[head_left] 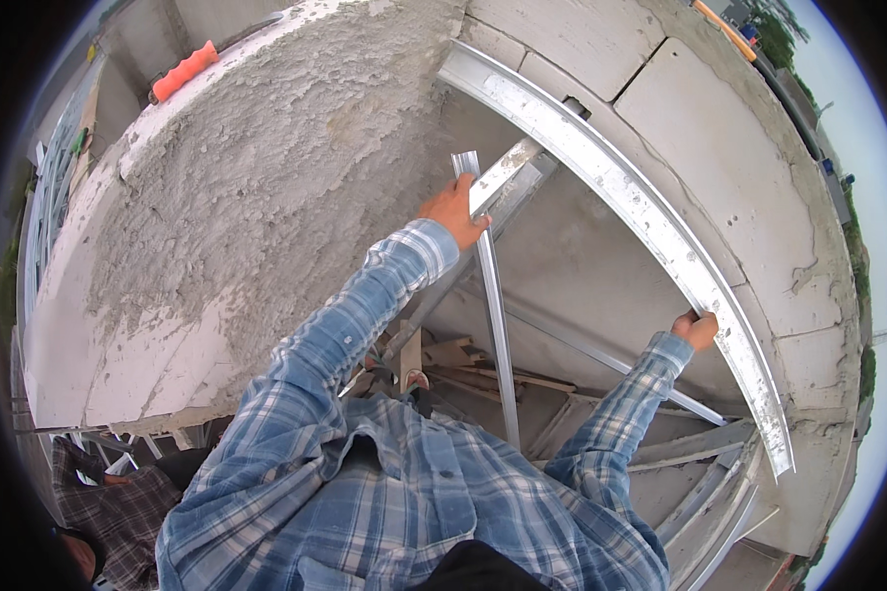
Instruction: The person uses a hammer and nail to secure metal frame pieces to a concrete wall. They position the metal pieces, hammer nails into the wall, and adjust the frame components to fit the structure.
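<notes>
A long galvanized metal channel [621, 187] lies slanting against the block wall, bent in the picture by the lens. Around its lower edge, near the right end, my right hand [697, 330] is closed. My left hand [453, 212] grips a thin upright metal stud [496, 315] near its top end. Right beside those fingers, a mortar-spotted metal bar [506, 175] runs up to the channel's underside. The left palm and most of its fingertips are hidden, so whether it also holds the bar cannot be told.
Rough mortar covers the wall [256, 177] on the left; an orange-handled tool [184, 71] rests on its top. Block wall [749, 148] stands on the right. Boards [473, 379] and metal profiles [700, 492] lie below. Another person in a dark plaid shirt [133, 522] is at lower left.
</notes>
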A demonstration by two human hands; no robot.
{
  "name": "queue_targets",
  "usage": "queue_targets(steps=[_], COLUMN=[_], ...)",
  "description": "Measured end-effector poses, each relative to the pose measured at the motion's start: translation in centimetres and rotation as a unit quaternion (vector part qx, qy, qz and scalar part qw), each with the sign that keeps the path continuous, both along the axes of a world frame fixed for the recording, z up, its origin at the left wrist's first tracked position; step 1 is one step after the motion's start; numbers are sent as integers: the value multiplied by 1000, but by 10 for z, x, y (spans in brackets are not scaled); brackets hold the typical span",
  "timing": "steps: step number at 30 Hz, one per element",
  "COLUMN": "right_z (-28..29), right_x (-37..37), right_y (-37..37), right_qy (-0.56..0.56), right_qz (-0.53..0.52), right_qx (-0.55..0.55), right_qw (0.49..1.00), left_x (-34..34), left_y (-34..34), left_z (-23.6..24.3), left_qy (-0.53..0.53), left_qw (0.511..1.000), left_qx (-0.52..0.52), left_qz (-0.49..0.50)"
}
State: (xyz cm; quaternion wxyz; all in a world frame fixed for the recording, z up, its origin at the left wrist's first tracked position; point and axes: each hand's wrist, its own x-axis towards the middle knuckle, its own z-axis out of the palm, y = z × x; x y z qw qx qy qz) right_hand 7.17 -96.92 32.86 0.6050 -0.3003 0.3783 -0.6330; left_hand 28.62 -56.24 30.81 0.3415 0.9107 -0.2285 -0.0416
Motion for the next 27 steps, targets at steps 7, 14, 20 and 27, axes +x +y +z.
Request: queue_targets(steps=[7, 14, 20, 27], right_z=[-2, -9, -119, -100], right_x=[-3, 7, -58, -35], right_y=[9, 14, -171, -171], right_qy=[-8, 90, 60, 40], right_qz=[-36, 37, 195, 142], right_qx=[23, 8, 61, -98], right_qw=[999, 995, 977, 984], left_x=[9, 4, -20, -32], left_y=[-9, 20, 10, 36], left_z=[8, 6, -48, -24], left_qy=[30, 22, -29, 94], left_qw=[998, 1000, 999, 993], left_qx=[38, -11, 12, -73], left_qz=[-37, -8, 10, 19])
